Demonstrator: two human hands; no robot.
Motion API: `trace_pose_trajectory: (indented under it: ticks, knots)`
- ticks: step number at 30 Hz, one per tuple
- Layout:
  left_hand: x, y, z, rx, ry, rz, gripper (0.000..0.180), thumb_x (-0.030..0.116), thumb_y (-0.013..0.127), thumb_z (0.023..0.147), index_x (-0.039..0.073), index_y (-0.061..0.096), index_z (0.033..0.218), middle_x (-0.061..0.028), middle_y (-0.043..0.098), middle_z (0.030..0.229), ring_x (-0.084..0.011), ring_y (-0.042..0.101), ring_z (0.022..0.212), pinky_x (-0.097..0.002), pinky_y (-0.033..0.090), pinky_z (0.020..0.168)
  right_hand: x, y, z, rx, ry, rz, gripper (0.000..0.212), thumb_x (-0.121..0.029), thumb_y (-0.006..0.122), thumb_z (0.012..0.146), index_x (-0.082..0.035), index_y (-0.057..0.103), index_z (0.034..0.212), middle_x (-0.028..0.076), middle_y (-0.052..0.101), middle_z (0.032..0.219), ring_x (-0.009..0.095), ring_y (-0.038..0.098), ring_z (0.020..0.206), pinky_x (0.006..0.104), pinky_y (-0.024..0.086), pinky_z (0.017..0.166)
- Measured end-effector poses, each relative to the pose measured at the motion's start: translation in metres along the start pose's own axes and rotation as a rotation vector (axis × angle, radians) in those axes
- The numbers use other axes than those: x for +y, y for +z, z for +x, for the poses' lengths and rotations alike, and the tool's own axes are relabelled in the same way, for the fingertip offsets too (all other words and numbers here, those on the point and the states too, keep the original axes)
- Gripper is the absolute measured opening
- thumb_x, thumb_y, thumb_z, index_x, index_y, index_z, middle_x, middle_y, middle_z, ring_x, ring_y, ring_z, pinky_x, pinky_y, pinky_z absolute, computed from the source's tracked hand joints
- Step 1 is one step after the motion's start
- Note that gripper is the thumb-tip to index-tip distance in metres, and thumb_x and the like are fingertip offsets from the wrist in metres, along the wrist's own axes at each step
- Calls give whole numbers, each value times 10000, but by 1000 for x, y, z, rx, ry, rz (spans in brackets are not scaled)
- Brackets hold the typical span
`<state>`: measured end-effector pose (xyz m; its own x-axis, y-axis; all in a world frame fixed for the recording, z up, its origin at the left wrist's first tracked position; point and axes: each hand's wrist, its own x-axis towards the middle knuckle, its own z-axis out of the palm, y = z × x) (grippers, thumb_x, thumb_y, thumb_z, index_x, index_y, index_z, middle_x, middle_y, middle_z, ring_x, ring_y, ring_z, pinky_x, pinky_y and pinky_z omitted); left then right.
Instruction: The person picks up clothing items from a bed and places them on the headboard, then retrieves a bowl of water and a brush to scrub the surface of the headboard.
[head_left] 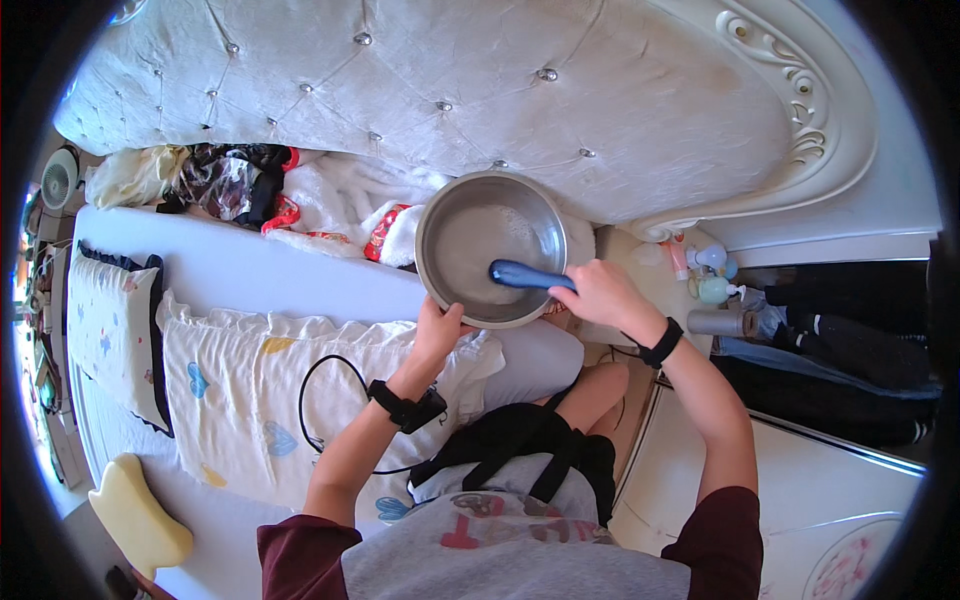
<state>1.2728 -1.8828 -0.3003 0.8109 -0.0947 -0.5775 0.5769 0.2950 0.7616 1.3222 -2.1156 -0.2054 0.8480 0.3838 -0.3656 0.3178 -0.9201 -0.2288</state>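
Observation:
A round steel basin (432, 245) with cloudy, slightly foamy water is in front of me, at the middle of the view. My left hand (438, 330) grips its near-left rim, thumb on top. My right hand (603, 293) is closed around the end of a dark blue brush (525, 275), whose rounded head reaches over the water inside the basin. The underside of that head is hidden, so I cannot see its bristles. Black bands circle both wrists, and a black cable (302, 400) loops from the left one.
Beyond the bed (250, 255) rises a tufted headboard (420, 75). Clothes and a white fleece (335, 190) lie along it. A patterned quilt (235, 385) and pillow (115, 330) are left. Bottles (713, 290) stand on a bedside cabinet right, near dark clothing (850, 310).

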Motion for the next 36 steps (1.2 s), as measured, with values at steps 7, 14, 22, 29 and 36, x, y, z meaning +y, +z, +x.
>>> trace_pose_trajectory:
  ticks: [7,14,22,29,36]
  knots:
    - [10,1,-5,-38,26,-17,297,-11,419,847,-95,417,1132,-183,584,1006,-268,639,828,-335,573,696,-18,3,3,24,-109,37,358,-345,600,800,1,601,709,206,573,586,376,587,587,455,468,564]
    - [56,-6,-11,-36,-42,129,273,19,440,855,-96,468,1102,-174,587,999,-250,628,876,-299,558,723,-35,-16,22,232,-98,57,345,-317,607,801,15,580,710,203,582,603,374,596,604,440,475,564]
    - [85,-16,-10,-178,-102,152,298,8,420,853,-126,443,1118,-212,571,1046,-270,617,922,-319,546,791,-20,-37,-15,66,-84,-32,362,-349,613,785,9,616,731,185,588,603,361,595,581,425,482,562]
    - [93,-8,-17,-239,-242,125,294,25,430,864,-107,427,1126,-201,569,1043,-268,619,906,-318,549,793,-20,-32,-1,260,-39,48,369,-343,606,799,5,572,680,191,580,591,371,587,573,438,474,565]
    - [99,0,-14,-251,-209,184,307,30,449,861,-94,421,1140,-183,561,1062,-273,610,918,-333,550,794,19,-45,-30,331,65,4,394,-397,665,737,-14,593,671,167,579,580,343,589,560,417,471,543]
